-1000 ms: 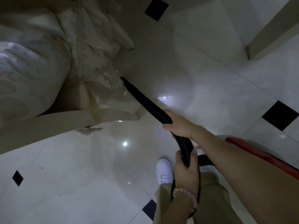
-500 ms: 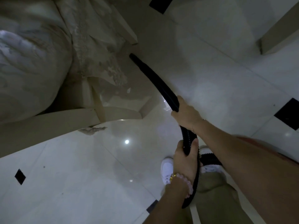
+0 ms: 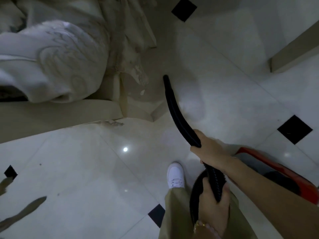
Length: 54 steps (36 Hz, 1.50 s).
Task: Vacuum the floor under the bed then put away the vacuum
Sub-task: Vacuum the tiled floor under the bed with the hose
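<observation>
A black vacuum nozzle (image 3: 177, 111) runs up from my hands, its tip out on the open floor to the right of the bed's corner (image 3: 138, 111). My right hand (image 3: 209, 150) grips the nozzle's lower end. Below it my left hand (image 3: 213, 207) is closed around the ribbed black hose (image 3: 216, 183), which loops down past my wrist. The red vacuum body (image 3: 279, 175) lies on the floor at the right, partly behind my right arm. White patterned bedding (image 3: 57, 59) hangs over the bed at upper left.
White glossy floor tiles (image 3: 86, 178) with small black diamond insets (image 3: 294, 129) spread all around. A pale furniture edge (image 3: 293, 49) stands at upper right. My white shoe (image 3: 175, 175) is planted beside the hose. Blurred dark shapes sit at the lower left edge.
The nozzle tip has swung away from the bed's edge to the right onto open floor. Both hands keep their grip. The red vacuum body shows more at the right.
</observation>
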Tool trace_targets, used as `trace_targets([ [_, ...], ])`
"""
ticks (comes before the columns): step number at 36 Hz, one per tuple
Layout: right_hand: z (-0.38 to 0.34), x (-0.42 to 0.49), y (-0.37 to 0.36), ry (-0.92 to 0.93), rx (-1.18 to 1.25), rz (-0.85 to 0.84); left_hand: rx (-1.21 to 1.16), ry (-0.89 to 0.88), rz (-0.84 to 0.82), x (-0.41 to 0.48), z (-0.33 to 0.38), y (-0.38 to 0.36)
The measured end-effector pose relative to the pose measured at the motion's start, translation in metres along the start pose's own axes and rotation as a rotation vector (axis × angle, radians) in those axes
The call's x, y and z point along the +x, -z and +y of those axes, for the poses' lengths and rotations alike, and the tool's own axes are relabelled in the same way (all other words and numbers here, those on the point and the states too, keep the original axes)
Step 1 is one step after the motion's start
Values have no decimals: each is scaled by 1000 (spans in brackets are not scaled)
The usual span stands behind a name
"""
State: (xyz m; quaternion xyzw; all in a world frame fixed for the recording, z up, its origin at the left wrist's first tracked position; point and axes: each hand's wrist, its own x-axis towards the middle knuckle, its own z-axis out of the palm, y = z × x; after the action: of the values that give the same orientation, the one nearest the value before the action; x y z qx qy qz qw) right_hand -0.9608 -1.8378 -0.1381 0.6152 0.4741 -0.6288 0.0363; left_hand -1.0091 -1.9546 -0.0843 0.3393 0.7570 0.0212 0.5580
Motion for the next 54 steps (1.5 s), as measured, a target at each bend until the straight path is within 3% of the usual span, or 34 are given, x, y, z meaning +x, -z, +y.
trace_targets([
  [11,-14,-9,-25,41,-47,-160,-258,134,-123,-1,-29,-7],
  [17,-23,6,-34,35,-66,-64,-216,65,-126,3,-15,31],
  [25,-25,15,-33,-6,-138,86,-355,24,-157,12,-25,35],
  [36,-26,17,-34,49,-97,-79,-450,32,-163,14,-31,29],
  [48,-25,25,-35,-49,-116,248,-444,30,-151,33,-31,44],
  [54,-16,35,-30,0,-10,144,-441,29,-186,35,-26,43],
])
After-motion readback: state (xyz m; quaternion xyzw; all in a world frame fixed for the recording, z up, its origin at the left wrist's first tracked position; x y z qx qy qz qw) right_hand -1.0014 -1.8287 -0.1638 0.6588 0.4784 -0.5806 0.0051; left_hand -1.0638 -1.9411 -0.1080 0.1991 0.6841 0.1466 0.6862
